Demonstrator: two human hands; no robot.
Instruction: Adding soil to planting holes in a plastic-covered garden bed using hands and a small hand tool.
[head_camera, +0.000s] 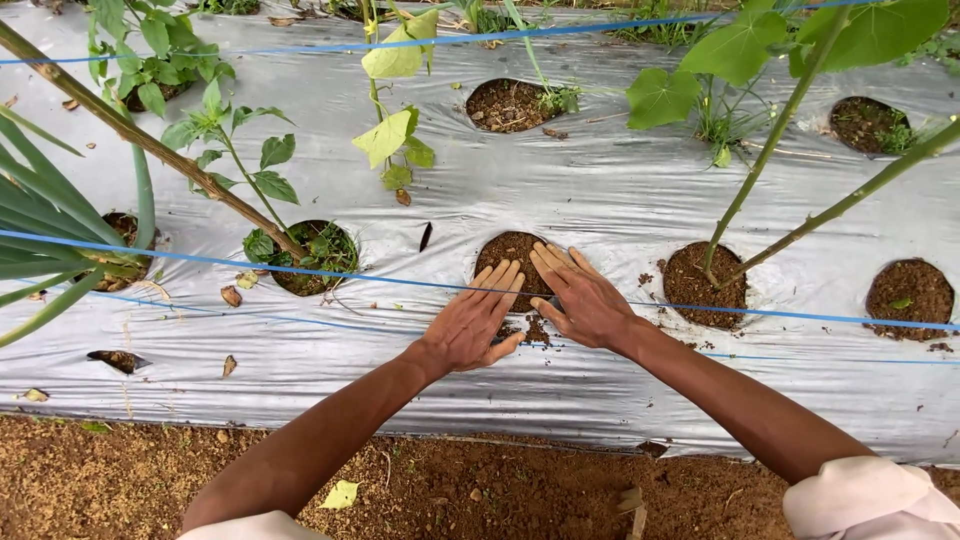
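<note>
Soil (512, 252) in a round planting hole is what both hands press on, near the middle of the silver plastic mulch sheet (600, 190) that covers the raised bed. That sheet is the largest thing here, running from the left edge to the right edge, with bare brown ground (450, 490) along its near edge. Round holes are cut through it: one to the right holds two long green stems (780, 130) with broad leaves, another at the far right edge holds only soil (908, 290), and one to the left holds a small leafy plant (310, 250) beside a slanting wooden stake (150, 145). Thin blue strings (300, 270) stretch across the bed from left to right. The left hand (472, 325) lies flat, palm down, fingers straight and close together, fingertips on the near rim of the hole. The right hand (582, 300) lies flat too, fingers slightly spread, tips resting on the soil. Neither hand grips anything. Loose crumbs of soil (535, 330) sit on the plastic between the two hands. By the look of it, the step in hand is firming and levelling the soil in this hole; a next move would call for even, gentle pressure without tearing the plastic rim
</note>
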